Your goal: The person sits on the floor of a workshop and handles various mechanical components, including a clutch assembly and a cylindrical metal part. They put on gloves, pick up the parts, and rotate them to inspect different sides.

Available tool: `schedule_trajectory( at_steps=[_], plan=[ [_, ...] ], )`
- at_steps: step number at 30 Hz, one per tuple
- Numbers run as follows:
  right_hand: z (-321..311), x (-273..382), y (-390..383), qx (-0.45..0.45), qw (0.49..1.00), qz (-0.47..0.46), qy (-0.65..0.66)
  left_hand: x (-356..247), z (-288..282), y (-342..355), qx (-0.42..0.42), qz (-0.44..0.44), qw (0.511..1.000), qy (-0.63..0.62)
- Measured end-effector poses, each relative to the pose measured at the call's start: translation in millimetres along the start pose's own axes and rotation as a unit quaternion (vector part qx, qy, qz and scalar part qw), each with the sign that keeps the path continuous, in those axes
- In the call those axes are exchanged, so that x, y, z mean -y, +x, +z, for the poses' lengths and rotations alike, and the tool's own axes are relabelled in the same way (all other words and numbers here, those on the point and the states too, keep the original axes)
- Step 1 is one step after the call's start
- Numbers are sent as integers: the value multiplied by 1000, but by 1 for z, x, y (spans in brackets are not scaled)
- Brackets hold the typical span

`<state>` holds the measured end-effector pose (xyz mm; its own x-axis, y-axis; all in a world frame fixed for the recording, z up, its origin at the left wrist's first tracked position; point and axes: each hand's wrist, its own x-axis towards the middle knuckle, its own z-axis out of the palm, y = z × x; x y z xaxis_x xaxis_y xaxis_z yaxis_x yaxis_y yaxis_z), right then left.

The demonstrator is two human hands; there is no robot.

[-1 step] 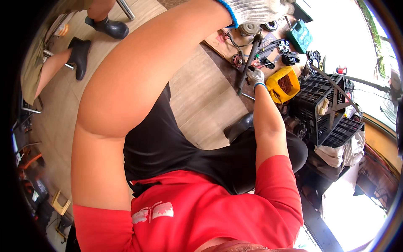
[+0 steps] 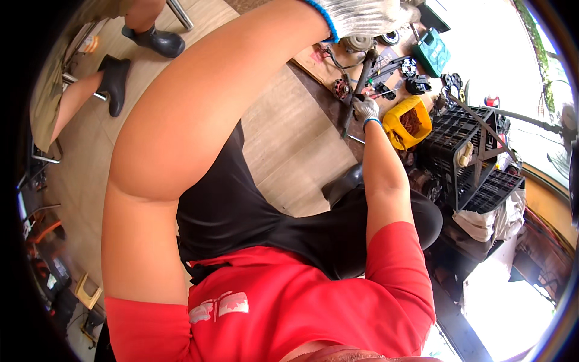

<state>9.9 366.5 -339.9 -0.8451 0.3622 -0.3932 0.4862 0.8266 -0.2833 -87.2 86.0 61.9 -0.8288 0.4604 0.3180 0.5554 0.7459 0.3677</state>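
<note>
My left hand (image 2: 368,17), in a white knit glove with blue cuff, reaches to the top edge, above a round metal part (image 2: 357,43); its fingers are unclear. My right hand (image 2: 366,110), also gloved, is closed on the lower part of a long dark metal bar (image 2: 363,75). A cardboard sheet (image 2: 316,60) bears wires, a red round part (image 2: 341,89), black parts (image 2: 417,85) and tools. A teal plastic case (image 2: 431,54) lies beyond them. A cut yellow jug (image 2: 395,136) with copper-coloured contents sits right of my right hand.
Stacked black crates (image 2: 446,151) with metal pieces and a pale cloth (image 2: 488,223) are at right. Another person's legs in dark boots (image 2: 114,84) are at upper left. Assorted items (image 2: 48,265) lie at far left. The tiled floor (image 2: 298,151) lies before my legs.
My left glove has shifted very slightly left and down. My right hand has barely moved.
</note>
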Motion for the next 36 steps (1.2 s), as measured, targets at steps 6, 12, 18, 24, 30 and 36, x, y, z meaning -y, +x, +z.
schedule_trajectory(
  at_steps=[6,12,18,24,30,36],
  plan=[
    [5,45,0,-5,1000,19,6,-6,14,2,12,34,995,96],
    [-10,71,-6,55,996,71,-2,-4,23,7,42,79,995,53],
    [-8,73,6,84,991,107,2,-8,31,11,57,85,995,12],
    [3,66,-3,44,994,95,24,0,38,4,32,114,992,51],
    [12,70,-13,19,994,92,47,22,47,-3,-19,174,968,180],
    [-28,109,-34,-2,970,60,236,31,28,0,51,118,990,64]
  ],
)
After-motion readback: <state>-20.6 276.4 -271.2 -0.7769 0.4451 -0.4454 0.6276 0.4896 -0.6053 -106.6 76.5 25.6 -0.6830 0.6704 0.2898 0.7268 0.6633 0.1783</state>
